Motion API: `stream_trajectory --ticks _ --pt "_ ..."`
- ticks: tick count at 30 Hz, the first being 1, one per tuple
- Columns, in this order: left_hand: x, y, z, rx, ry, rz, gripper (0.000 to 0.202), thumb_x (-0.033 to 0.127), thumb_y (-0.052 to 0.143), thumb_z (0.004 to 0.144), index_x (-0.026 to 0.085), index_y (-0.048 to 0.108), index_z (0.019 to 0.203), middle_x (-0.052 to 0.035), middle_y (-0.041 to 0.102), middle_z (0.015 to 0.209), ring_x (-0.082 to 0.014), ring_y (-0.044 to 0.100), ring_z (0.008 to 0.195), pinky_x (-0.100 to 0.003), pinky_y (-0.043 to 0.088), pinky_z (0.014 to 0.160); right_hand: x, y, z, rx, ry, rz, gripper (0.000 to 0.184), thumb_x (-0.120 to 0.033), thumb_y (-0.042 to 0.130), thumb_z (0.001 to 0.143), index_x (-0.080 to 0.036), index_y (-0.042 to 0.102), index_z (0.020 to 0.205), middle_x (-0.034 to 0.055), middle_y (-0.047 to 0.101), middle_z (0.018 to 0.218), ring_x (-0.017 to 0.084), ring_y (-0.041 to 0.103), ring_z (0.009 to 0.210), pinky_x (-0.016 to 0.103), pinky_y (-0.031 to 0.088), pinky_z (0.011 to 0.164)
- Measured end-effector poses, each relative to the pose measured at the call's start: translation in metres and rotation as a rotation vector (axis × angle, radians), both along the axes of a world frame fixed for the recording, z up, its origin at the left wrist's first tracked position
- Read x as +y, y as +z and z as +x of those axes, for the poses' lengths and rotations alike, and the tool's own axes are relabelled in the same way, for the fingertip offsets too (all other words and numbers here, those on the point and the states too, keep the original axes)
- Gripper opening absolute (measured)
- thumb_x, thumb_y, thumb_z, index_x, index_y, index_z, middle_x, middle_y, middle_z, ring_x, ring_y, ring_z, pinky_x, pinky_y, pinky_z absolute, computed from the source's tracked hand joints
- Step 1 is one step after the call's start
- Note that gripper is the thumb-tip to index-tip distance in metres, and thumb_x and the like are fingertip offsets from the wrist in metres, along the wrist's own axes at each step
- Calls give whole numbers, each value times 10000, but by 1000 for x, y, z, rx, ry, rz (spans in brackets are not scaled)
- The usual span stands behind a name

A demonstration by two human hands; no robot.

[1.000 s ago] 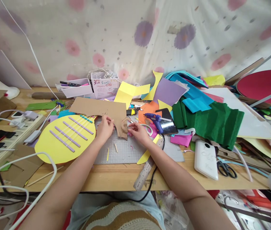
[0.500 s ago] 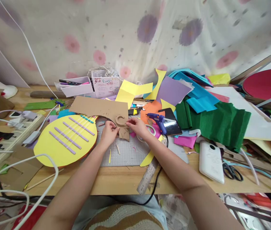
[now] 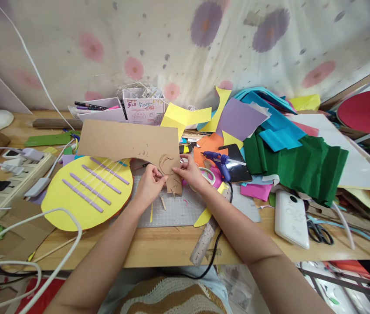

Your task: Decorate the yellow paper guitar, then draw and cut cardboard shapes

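Note:
A large brown cardboard piece (image 3: 119, 138) with a curved cut-out along its lower edge is held up in front of me. Near its right end is a C-shaped outline, above a torn, jagged bottom corner. My left hand (image 3: 151, 183) pinches its lower edge, left of the jagged corner, with fingers curled in. My right hand (image 3: 191, 174) grips the right edge beside the C shape, thumb in front and other fingers partly hidden. Just left lies a yellow lute-like paper shape (image 3: 86, 196) with purple strips and white strings. Beneath the hands is a grey cutting mat (image 3: 178, 213).
To the right are a blue glue gun (image 3: 219, 162), a black phone-like slab (image 3: 237, 168), a steel ruler (image 3: 201, 246), green crepe paper (image 3: 309, 165), a white power bank (image 3: 291, 220) and scissors (image 3: 320, 231). White cables (image 3: 73, 213) loop at left by a power strip (image 3: 24, 179).
The cardboard has tilted up to face me more and looks larger. The C-shaped part, which stood out in relief before, now looks flatter. Both hands keep their hold; the view shifts slightly.

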State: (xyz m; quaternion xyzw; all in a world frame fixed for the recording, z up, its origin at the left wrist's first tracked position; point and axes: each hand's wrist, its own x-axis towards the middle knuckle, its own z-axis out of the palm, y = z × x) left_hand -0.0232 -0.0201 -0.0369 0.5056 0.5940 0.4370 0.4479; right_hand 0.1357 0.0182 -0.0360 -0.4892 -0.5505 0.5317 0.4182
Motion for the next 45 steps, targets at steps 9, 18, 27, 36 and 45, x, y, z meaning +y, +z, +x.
stream_trajectory --ticks 9,18,27,36,45 --pt "-6 17 -5 389 -87 87 227 341 592 740 220 406 785 62 555 659 -110 548 558 -243 386 571 -3 1 4 230 54 -88 537 -311 726 612 -240 403 1036 -31 646 768 147 635 671 294 517 619" --pt "12 18 -28 1105 36 253 206 214 514 803 149 566 992 -130 593 1032 -272 517 1023 -371 408 862 6 1 13 317 -76 -101 571 -351 779 559 -243 402 975 -4 686 847 173 661 747 344 529 715" --pt "23 13 -22 1214 17 114 287 193 500 804 78 538 1064 -145 590 1019 -274 524 992 -371 405 873 5 4 15 351 -105 -152 555 -347 778 568 -233 420 977 -30 663 719 180 662 713 332 525 688" --pt "11 20 -25 1200 48 186 199 146 410 813 94 553 941 -173 563 970 -307 511 978 -418 403 847 6 6 15 397 -132 -188 505 -323 753 596 -222 435 976 11 667 811 196 665 778 353 533 704" --pt "-12 77 -37 433 42 127 117 227 431 832 195 493 926 -30 552 815 -155 516 717 -304 422 681 6 3 12 333 -139 -170 540 -351 771 562 -223 418 950 -43 631 692 148 639 658 300 512 651"
